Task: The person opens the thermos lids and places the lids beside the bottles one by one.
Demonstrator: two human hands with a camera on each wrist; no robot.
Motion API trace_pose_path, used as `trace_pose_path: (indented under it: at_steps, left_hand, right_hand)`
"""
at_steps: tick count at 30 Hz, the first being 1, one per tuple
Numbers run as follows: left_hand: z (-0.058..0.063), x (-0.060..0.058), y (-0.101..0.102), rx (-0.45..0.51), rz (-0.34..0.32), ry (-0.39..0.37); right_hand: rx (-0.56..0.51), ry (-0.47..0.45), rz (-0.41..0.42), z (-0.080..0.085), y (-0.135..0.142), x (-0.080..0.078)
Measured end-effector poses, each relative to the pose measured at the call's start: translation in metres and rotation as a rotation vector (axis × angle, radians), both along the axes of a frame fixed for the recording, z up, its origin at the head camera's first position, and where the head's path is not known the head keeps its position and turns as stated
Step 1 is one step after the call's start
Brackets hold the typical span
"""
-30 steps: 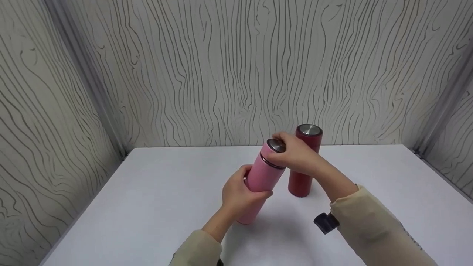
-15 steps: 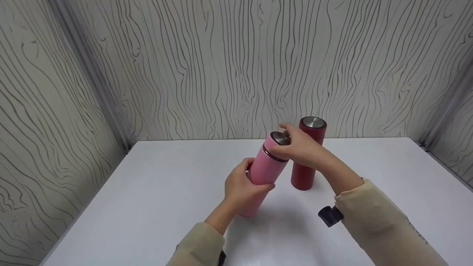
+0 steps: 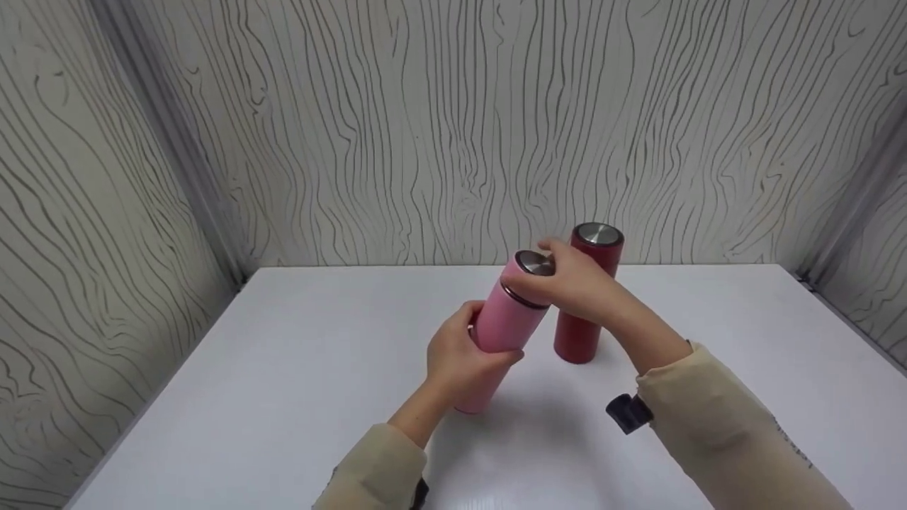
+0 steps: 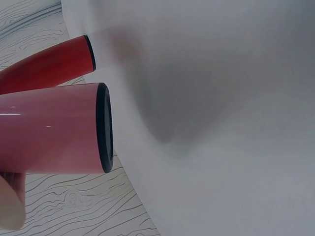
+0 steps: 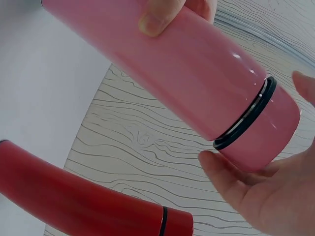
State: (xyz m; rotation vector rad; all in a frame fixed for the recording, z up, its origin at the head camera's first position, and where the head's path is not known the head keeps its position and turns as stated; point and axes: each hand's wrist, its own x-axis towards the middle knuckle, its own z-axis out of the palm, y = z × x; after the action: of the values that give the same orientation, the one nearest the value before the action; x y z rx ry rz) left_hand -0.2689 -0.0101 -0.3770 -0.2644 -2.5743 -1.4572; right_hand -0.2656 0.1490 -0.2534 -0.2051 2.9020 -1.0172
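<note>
My left hand (image 3: pixel 459 358) grips a pink vacuum flask (image 3: pixel 504 320) around its lower body, holding it at a tilt with its top leaning right. The flask's dark-rimmed base (image 4: pixel 104 128) shows above the white table in the left wrist view. My right hand (image 3: pixel 581 280) is curved around the pink lid (image 5: pixel 268 130), which has a brushed metal top (image 3: pixel 535 263). One digit (image 5: pixel 305 86) stands slightly off the lid in the right wrist view. A thin dark gap with a metallic line shows between lid and body. Some fingers are hidden behind the flask.
A red vacuum flask (image 3: pixel 577 336) with a metal top stands upright on the white table (image 3: pixel 319 368), just behind and right of the pink one. A wood-grain patterned back wall (image 3: pixel 453 142) rises behind the table, with a matching side panel (image 3: pixel 85 283) at left.
My right index finger has lifted off the lid's top edge, and the thumb has shifted a little around the lid. The head view has tilted slightly; the left hand's grip looks unchanged.
</note>
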Motion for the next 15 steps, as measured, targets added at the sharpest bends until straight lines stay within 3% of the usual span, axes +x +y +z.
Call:
trace_pose_path:
  at_steps: [5, 15]
  left_hand:
    - [0.0010, -0.0009, -0.0015, -0.015, -0.009, 0.029]
    - [0.0006, 0.0002, 0.0012, -0.003, -0.031, 0.046]
  right_hand:
    - [0.012, 0.028, -0.041, -0.0001, -0.0013, -0.0013]
    - [-0.020, 0.083, 0.028, -0.0017, 0.0013, 0.0012]
